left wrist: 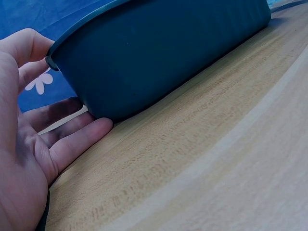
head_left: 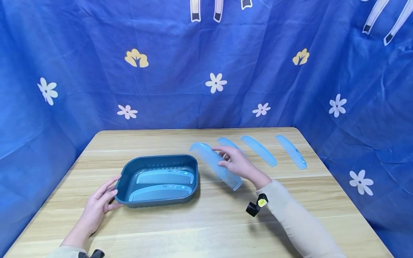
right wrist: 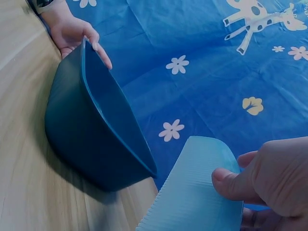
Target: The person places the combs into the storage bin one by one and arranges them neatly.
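Observation:
My left hand (head_left: pixel 96 208) holds the left end of a dark teal plastic basin (head_left: pixel 156 205), with fingertips at its rim and against its outer wall (left wrist: pixel 159 57). Inside the basin lie two light blue combs, an upper comb (head_left: pixel 164 176) and a lower comb (head_left: pixel 160 193), roughly parallel, teeth toward me. To the basin's right, my right hand (head_left: pixel 237 163) pinches another blue comb (right wrist: pixel 197 183) between thumb and fingers. This comb is tilted above the table and slightly blurred. In the right wrist view the thumb (right wrist: pixel 231 185) presses on its flat face.
Three more blue combs lie slanted at the right rear: one partly behind my right hand (head_left: pixel 227 142), a middle comb (head_left: pixel 259 150) and an outer comb (head_left: pixel 291 152). The wooden table (head_left: pixel 193 229) is enclosed by a blue patterned curtain (head_left: pixel 174 89).

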Tool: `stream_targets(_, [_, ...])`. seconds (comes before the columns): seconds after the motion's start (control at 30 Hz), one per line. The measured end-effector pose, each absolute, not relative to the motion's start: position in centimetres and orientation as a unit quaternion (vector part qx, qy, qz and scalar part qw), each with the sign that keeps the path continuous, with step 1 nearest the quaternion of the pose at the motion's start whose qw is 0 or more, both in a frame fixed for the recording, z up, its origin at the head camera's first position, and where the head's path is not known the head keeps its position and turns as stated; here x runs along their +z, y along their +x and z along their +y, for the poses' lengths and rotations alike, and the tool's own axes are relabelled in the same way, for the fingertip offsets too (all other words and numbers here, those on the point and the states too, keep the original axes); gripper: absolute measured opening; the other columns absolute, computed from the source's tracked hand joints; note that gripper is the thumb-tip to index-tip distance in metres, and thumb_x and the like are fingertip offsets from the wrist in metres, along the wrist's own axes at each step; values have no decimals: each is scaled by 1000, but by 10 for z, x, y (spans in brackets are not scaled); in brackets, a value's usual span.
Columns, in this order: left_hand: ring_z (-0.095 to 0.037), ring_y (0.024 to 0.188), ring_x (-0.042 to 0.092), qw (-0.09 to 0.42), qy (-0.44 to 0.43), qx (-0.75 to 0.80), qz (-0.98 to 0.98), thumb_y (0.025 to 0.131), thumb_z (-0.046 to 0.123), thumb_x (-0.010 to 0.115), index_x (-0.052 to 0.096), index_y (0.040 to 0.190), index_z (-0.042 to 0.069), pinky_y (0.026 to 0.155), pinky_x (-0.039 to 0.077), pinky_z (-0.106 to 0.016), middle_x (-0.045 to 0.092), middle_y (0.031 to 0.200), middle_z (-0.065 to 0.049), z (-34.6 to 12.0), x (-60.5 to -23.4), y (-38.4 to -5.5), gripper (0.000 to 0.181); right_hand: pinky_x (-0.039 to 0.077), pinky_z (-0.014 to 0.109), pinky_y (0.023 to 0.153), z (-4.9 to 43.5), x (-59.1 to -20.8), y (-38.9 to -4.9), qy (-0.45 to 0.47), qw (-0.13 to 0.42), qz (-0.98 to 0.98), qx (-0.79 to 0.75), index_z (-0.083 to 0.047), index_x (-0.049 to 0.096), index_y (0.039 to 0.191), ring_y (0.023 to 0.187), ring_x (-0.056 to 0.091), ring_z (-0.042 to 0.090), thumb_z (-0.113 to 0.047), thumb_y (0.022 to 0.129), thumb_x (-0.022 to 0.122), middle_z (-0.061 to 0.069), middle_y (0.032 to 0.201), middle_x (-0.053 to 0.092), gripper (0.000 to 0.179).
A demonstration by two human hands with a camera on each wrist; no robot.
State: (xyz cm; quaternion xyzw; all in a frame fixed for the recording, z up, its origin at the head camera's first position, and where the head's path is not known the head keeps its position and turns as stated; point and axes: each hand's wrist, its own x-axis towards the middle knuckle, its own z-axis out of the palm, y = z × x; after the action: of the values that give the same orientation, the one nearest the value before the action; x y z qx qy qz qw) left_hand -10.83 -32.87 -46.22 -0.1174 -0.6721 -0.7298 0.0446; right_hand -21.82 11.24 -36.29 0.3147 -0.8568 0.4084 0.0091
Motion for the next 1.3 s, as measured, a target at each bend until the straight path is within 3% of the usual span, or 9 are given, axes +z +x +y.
stream_targets(0.8, [-7,111,55,46,-108,-721,-683,99,4,39,29,144,1,70,56,-36,52,127,4,-328,-460,-108,46,50,23,68,55,-354,-219,366,-21,-840,400,-15,55,130,80,56,15,-2,85,66,5,105,58,48])
stream_targets(0.97, [-8,111,55,46,-109,-720,-684,99,4,40,29,143,0,70,56,-37,52,127,3,-328,-459,-109,46,50,23,70,45,-351,-218,378,-11,-831,409,-12,55,130,80,57,15,0,84,65,6,99,57,48])
stream_targets(1.3, [-9,111,56,43,-110,-722,-681,99,4,40,30,143,1,71,56,-36,52,127,2,-330,-459,-108,45,49,19,71,23,-346,-218,390,-1,-825,409,-15,54,131,82,57,11,-5,85,66,6,104,59,48])
